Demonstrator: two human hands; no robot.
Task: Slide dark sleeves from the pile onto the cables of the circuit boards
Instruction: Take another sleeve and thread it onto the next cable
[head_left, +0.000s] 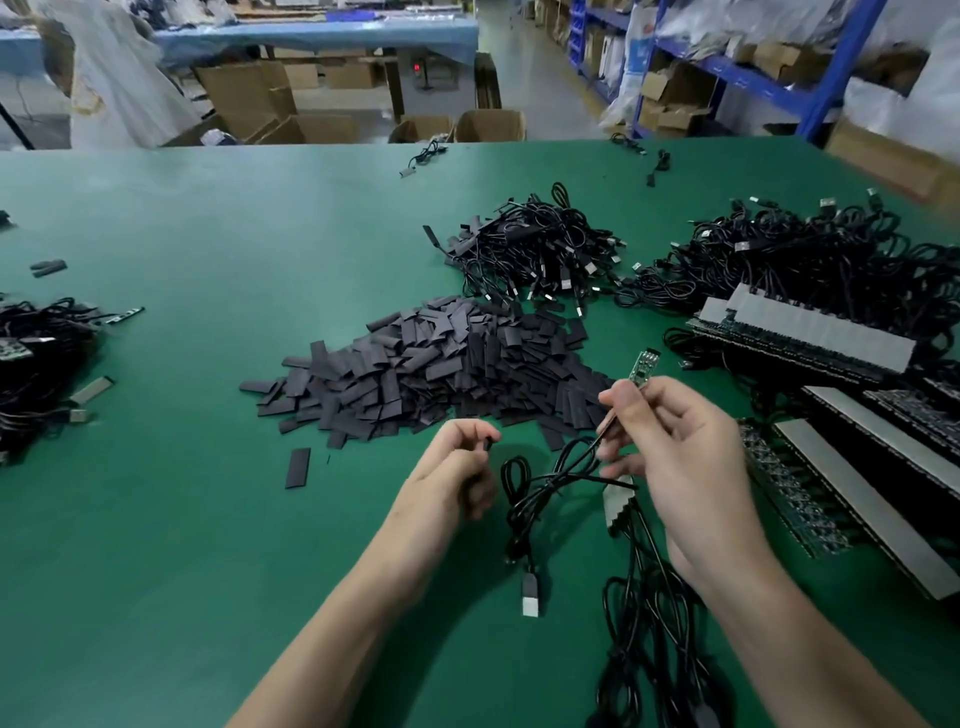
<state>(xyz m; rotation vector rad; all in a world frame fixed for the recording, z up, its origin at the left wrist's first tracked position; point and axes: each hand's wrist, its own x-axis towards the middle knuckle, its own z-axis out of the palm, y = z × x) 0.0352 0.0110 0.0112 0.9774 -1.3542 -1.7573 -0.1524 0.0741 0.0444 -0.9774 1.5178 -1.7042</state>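
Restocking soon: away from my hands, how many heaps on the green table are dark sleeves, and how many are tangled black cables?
Sleeve heap: 1
Cable heaps: 3, at middle back, right back and left edge
Total: 4

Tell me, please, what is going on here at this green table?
A person is working at a green table with bare hands. The right hand pinches a small circuit board by its lower end, and the board's black cable hangs down to the table, where its USB plug lies. The left hand, fingers curled, pinches a small dark piece, probably a sleeve; it is not yet on the cable. The pile of dark sleeves lies just beyond the hands.
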